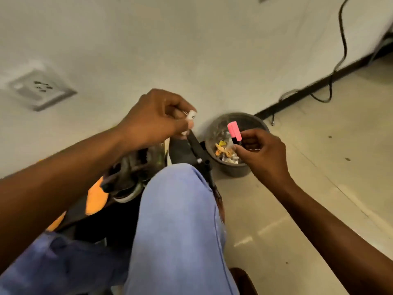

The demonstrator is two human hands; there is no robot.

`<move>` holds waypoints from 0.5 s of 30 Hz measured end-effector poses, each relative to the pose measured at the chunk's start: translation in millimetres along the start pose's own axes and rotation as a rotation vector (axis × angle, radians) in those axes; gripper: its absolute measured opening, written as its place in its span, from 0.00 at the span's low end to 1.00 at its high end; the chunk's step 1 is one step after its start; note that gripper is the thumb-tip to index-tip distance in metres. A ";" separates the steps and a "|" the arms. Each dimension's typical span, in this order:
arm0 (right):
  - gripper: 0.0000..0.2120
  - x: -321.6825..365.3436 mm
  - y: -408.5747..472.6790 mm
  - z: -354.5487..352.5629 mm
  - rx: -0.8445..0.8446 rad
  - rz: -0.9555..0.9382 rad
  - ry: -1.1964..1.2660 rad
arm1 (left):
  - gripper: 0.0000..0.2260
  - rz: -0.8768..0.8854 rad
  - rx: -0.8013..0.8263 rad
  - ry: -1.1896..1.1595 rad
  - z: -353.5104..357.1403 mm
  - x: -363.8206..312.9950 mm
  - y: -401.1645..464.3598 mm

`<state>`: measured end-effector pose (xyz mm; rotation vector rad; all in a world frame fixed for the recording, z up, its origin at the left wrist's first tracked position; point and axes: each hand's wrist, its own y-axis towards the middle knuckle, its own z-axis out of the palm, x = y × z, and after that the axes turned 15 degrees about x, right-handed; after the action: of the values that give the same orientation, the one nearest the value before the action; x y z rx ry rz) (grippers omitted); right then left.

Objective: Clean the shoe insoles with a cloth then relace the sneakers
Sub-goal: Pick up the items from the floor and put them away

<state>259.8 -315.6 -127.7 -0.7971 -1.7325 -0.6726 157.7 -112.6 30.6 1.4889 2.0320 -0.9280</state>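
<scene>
The left hand (157,116) pinches a small white tip (192,115), seemingly the lace end, its black lace (196,145) running down-right toward the knee. The sneaker (129,173) lies below this hand, nearer than the right hand (261,154), which grips a pink marker (234,132).

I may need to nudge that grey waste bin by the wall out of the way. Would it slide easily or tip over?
The waste bin looks like thin plastic holding only scraps and wrappers, so it is probably light and should slide on the smooth tiled floor. It looks low and wide-mouthed, so tipping seems unlikely, though a high push on the rim might rock it.
</scene>
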 end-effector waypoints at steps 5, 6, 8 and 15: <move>0.13 116.5 9.6 29.0 0.181 -0.163 0.006 | 0.09 -0.029 -0.137 -0.012 -54.8 5.0 -94.2; 0.12 137.5 8.2 39.1 0.219 -0.193 0.007 | 0.09 -0.026 -0.148 -0.024 -62.7 5.9 -108.9; 0.12 184.0 0.8 68.5 0.311 -0.261 -0.001 | 0.09 0.000 -0.188 -0.008 -84.0 8.2 -147.3; 0.12 305.5 -31.8 191.7 0.580 -0.449 -0.089 | 0.10 -0.039 -0.399 -0.004 -157.7 61.4 -294.5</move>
<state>58.1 -132.1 110.4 -0.0344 -2.0671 -0.3849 -136.4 -11.9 167.6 1.2318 2.0959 -0.4964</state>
